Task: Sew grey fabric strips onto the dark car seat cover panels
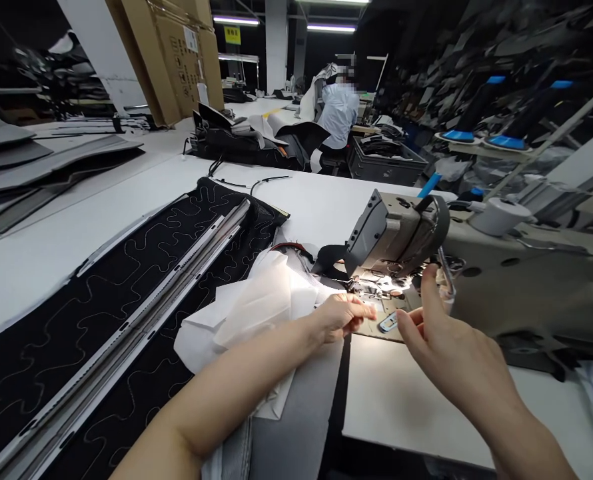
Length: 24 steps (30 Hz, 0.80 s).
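My left hand [342,316] is beside the lit needle area of a sewing machine [396,233], its fingertips pinched together over the machine bed; what they pinch, if anything, is too small to make out. My right hand [451,343] is at the front of the machine head, thumb and forefinger apart, with the raised forefinger close to the needle-side parts. Between the two hands a small pair of light-blue thread snips [389,323] lies on the bed. White fabric [256,307] lies bunched under my left forearm, next to a black stitched panel [166,240].
A thread cone [499,217] stands on the machine, and blue-based spools [506,141] are on a rack behind. Grey sheets [51,167] are stacked at left near a cardboard box [176,60]. Another person [339,113] works beyond the table, by a grey crate [386,162].
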Available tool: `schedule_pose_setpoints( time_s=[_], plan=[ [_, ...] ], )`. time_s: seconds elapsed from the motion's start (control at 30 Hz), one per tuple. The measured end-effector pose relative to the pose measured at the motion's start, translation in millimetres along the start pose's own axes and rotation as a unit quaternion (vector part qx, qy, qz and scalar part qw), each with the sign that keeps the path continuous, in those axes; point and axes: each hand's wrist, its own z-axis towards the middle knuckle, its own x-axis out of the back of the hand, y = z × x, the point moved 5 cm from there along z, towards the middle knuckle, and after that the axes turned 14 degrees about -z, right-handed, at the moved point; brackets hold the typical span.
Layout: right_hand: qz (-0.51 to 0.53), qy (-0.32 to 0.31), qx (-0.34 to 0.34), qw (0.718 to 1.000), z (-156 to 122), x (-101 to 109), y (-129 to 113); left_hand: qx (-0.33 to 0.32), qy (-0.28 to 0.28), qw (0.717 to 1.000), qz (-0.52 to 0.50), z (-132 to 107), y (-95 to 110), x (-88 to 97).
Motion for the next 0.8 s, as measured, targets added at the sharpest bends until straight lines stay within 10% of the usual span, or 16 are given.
schedule_pose_setpoints(
  time_s=[0.2,0.37,0.57,0.8],
  plan=[
    [0.018,0.017,0.006,1.0,-0.8,-5.1,-0.8,0.294,-0.249,0.897,0.219,-34.1,-96.1,-22.9],
    [0.319,0.035,0.0,0.947,-19.7,-49.1,-2.2,0.218,-0.287,0.867,0.345,-38.7,-87.4,-26.1],
    [0.586,-0.245,0.064,0.77,-29.4,-108.4,-25.7,0.113,-0.34,0.764,0.536,-44.4,-55.5,-34.1],
    [0.305,-0.033,0.139,0.942,-38.6,-111.0,14.0,-0.335,-0.243,0.571,0.709,-35.1,4.7,-41.1]
  ],
)
